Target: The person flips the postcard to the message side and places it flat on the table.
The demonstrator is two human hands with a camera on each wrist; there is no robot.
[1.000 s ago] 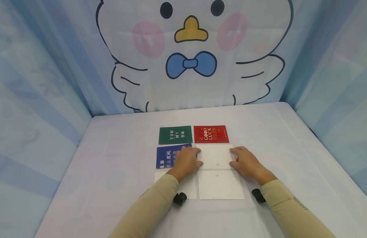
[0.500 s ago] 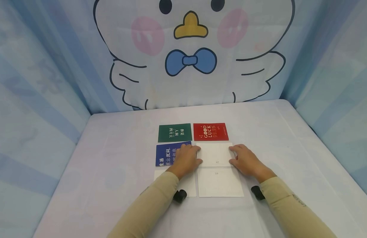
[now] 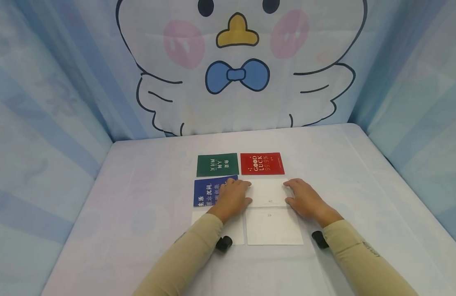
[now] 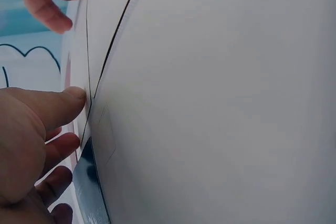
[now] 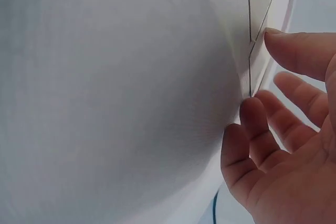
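Observation:
Both hands lie on opposite sides of a white card (image 3: 269, 193) in the head view. My left hand (image 3: 231, 198) touches its left edge with thumb and index fingertips, its other fingers over part of a blue card (image 3: 206, 194) with white writing. On the right edge rest the thumb and index fingertips of my right hand (image 3: 305, 199). Nearer the person is a second white card (image 3: 274, 227), its top edge against the first. In the left wrist view the thumb (image 4: 73, 95) presses near a card seam; in the right wrist view the thumb (image 5: 273, 40) does likewise.
Beyond the hands lie a green card (image 3: 217, 165) and a red card (image 3: 263, 163) reading GOOD LUCK. Another white card (image 3: 237, 232) is partly hidden under the left forearm. A cartoon-printed curtain (image 3: 235, 111) stands behind the white-covered table (image 3: 139, 185).
The index fingertips of both hands have crept slightly inward over the white card's sides. The head view has tipped down a little; the cards otherwise keep their layout.

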